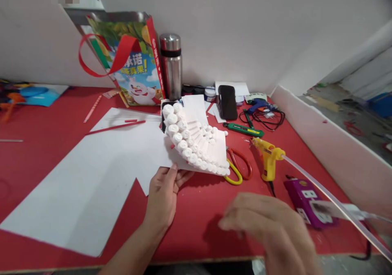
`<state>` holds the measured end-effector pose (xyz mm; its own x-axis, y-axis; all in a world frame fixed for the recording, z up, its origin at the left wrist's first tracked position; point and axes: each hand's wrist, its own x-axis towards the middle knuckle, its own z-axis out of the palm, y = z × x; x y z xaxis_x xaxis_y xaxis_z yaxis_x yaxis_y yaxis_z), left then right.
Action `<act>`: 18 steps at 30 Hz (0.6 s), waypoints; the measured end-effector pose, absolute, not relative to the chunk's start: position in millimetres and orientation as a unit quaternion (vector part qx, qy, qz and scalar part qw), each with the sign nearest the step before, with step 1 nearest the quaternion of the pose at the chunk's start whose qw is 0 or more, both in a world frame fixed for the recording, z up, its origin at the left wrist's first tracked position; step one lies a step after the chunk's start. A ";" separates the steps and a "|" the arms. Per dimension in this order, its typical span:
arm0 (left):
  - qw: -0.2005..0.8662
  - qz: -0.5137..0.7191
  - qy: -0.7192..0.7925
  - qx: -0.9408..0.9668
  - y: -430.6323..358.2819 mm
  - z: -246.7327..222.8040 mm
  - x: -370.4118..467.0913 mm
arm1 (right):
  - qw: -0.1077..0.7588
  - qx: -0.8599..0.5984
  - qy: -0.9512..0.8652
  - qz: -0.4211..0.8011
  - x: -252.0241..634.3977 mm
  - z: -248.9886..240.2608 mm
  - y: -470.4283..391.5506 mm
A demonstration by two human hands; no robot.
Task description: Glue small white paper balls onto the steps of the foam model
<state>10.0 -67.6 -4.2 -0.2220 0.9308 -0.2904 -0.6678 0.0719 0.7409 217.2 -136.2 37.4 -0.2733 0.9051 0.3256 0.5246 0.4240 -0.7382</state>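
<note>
A white paper craft (196,142), fan-shaped and edged with rows of small white rolls, is raised above the red table. My left hand (163,191) pinches its lower edge, thumb on top and fingers underneath. To the right and nearer the camera hovers my right hand (269,226), blurred by motion; its fingers are bent, and whether they hold anything cannot be made out. A yellow glue gun (268,154) with a long clear glue stick lies beyond it. Red and yellow handled scissors (234,177) rest partly behind the craft.
Large white sheets (79,177) cover the left side of the red table (190,230). Behind stand a colourful bag (137,70) and a steel bottle (172,68). A phone (227,102), green cutter (245,129) and purple power strip (306,197) are at the right.
</note>
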 end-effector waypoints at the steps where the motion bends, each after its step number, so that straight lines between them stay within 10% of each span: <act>1: 0.605 0.656 0.422 0.158 -68.0 -3.3 9.0 | 0.439 -0.504 -0.702 0.244 215.3 60.2 -116.4; 8: 0.600 0.631 0.463 0.165 -68.5 3.8 3.3 | 0.484 -0.545 -0.548 0.410 224.2 65.0 -81.3; 18: 0.587 0.609 0.493 0.204 -72.6 4.5 -3.8 | 0.580 -0.620 -0.400 0.346 218.0 42.5 -66.1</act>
